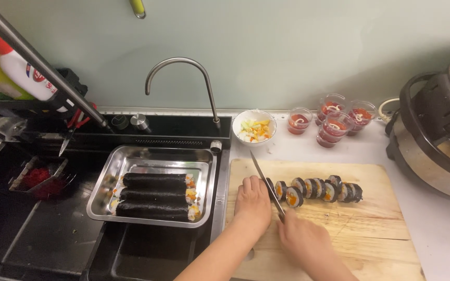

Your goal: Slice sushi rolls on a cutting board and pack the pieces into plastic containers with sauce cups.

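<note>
Item: seaweed rice roll (266, 183), partly cut, lying on the wooden cutting board (371, 229) on the white desk (444, 229). The uncut end sits under the left hand (252, 200), whose grip is pressed down over it, fingers curled on top. Cut slices (319, 188) stand in a loose row to the right, touching one another, fillings showing.

Tool: knife (264, 182), blade angled up and away across the roll. Right hand (303, 240) holds it with the grip closed around the handle; the handle itself is mostly hidden.

Handling, judged: the roll looks soft and easily squashed, the seaweed skin thin and likely to tear; slices look light and apt to tip or shed filling. Best held from above, lightly, close behind the blade, with fingertips tucked back.

Surroundings:
- Steel tray (204, 161) over the dark sink (53, 234), holding three whole rolls (154, 195) side by side.
- Curved tap (183, 65) behind the tray.
- White bowl (254, 126) of chopped pieces at the board's far edge.
- Four small clear sauce cups (334, 125), red with a white swirl, near the bowl.
- Dark round cooker (433, 145) at the far right, just beside the board.

Obstruction: the slice row crowds the blade's right side; the left fingers lie just beside the edge.
</note>
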